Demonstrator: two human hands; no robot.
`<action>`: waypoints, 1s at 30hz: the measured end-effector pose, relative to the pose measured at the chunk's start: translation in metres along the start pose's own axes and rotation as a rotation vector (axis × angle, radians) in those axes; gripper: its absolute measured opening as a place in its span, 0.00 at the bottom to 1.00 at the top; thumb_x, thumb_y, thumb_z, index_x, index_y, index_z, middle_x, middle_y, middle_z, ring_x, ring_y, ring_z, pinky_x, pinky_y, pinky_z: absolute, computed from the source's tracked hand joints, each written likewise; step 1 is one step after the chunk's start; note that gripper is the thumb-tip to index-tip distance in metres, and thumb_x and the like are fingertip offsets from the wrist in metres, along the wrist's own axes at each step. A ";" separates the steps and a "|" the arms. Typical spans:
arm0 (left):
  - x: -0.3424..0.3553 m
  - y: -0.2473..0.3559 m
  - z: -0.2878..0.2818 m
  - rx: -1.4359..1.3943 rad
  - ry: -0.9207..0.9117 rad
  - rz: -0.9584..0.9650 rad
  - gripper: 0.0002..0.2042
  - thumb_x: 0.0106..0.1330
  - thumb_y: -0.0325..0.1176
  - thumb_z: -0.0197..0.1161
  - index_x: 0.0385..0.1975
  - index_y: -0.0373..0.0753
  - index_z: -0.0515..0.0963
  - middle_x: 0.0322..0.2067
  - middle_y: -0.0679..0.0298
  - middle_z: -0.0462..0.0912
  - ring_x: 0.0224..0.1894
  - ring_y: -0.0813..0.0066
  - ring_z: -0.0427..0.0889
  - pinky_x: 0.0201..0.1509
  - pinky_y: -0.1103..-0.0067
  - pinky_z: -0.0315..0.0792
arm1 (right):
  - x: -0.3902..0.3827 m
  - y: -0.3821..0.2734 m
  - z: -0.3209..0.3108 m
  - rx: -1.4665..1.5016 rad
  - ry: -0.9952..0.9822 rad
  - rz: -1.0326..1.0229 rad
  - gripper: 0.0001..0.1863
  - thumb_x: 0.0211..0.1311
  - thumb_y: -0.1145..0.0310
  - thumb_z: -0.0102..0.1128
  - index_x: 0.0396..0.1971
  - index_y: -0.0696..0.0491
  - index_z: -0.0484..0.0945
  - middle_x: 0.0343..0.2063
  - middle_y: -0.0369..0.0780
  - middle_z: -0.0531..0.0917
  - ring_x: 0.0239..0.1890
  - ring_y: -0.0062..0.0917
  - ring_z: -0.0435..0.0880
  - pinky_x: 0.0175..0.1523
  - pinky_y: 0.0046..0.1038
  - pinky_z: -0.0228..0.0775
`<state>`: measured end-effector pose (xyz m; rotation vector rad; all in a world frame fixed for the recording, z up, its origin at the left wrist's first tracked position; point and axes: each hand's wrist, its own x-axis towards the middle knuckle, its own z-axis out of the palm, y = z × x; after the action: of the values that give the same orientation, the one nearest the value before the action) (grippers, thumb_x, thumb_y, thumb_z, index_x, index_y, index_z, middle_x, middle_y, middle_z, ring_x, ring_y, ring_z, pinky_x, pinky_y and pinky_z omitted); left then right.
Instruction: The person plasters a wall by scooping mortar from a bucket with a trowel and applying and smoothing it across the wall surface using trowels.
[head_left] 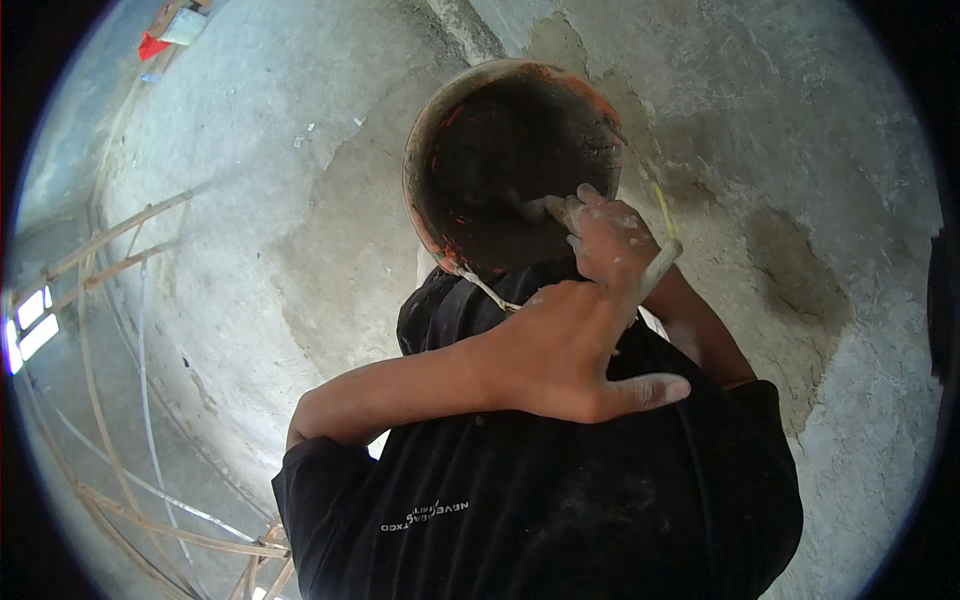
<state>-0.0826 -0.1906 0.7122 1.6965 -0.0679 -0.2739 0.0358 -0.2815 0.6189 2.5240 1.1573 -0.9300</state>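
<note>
A round bucket (412,190) with a dark inside and orange-red marks on its rim stands tilted in front of my black shirt, mouth facing me. My left hand (565,350) lies across the front of the shirt, wrapped on the bucket's carrying handle (660,265), a pale bar on a cord. Its thumb sticks out to the right, and its other fingers are mostly hidden. Beyond it, my right hand (615,240) reaches into the bucket mouth, closed round the short handle of a trowel-like tool (562,212). The tool's far end is lost in the dark interior.
Rough grey plaster with damp, darker patches (795,270) surrounds the bucket. Thin wooden poles (120,235) form a frame at the left, near a bright window (38,335). Red and pale items (180,28) lie at the upper left.
</note>
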 end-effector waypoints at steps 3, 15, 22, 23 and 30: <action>0.000 0.004 0.001 0.146 -0.133 -0.027 0.32 0.56 0.56 0.65 0.33 0.27 0.65 0.19 0.50 0.72 0.22 0.57 0.76 0.28 0.69 0.70 | 0.008 0.021 0.015 0.307 0.244 -0.263 0.17 0.51 0.63 0.64 0.33 0.63 0.79 0.43 0.54 0.78 0.47 0.51 0.77 0.53 0.41 0.69; 0.002 -0.002 0.003 0.027 -0.125 0.026 0.29 0.58 0.51 0.64 0.37 0.27 0.62 0.24 0.54 0.69 0.25 0.66 0.72 0.29 0.72 0.66 | 0.004 0.012 0.033 0.278 0.614 -0.435 0.12 0.48 0.75 0.57 0.35 0.59 0.76 0.32 0.48 0.81 0.39 0.42 0.81 0.43 0.37 0.73; 0.012 0.005 -0.005 -0.125 -0.135 -0.081 0.27 0.59 0.47 0.64 0.42 0.29 0.60 0.25 0.60 0.66 0.25 0.72 0.67 0.27 0.75 0.62 | 0.035 0.013 0.028 0.127 0.177 -0.276 0.09 0.48 0.71 0.60 0.32 0.55 0.79 0.32 0.47 0.81 0.41 0.41 0.81 0.45 0.38 0.73; 0.012 0.003 -0.005 -0.122 -0.129 -0.085 0.27 0.59 0.47 0.64 0.42 0.29 0.60 0.25 0.60 0.66 0.25 0.72 0.67 0.27 0.75 0.62 | 0.037 0.010 0.021 0.155 0.138 -0.240 0.12 0.47 0.70 0.61 0.35 0.54 0.79 0.32 0.48 0.81 0.42 0.41 0.81 0.46 0.38 0.72; 0.009 -0.004 -0.019 -0.075 -0.054 -0.015 0.30 0.59 0.53 0.63 0.39 0.27 0.63 0.23 0.53 0.71 0.24 0.66 0.74 0.29 0.72 0.68 | 0.060 0.005 0.039 0.497 0.261 -0.411 0.21 0.44 0.65 0.67 0.42 0.53 0.80 0.33 0.48 0.82 0.41 0.43 0.81 0.50 0.39 0.71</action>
<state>-0.0704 -0.1737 0.7088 1.6162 -0.0842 -0.3301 0.0509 -0.2651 0.5505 2.9198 1.7632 -1.1213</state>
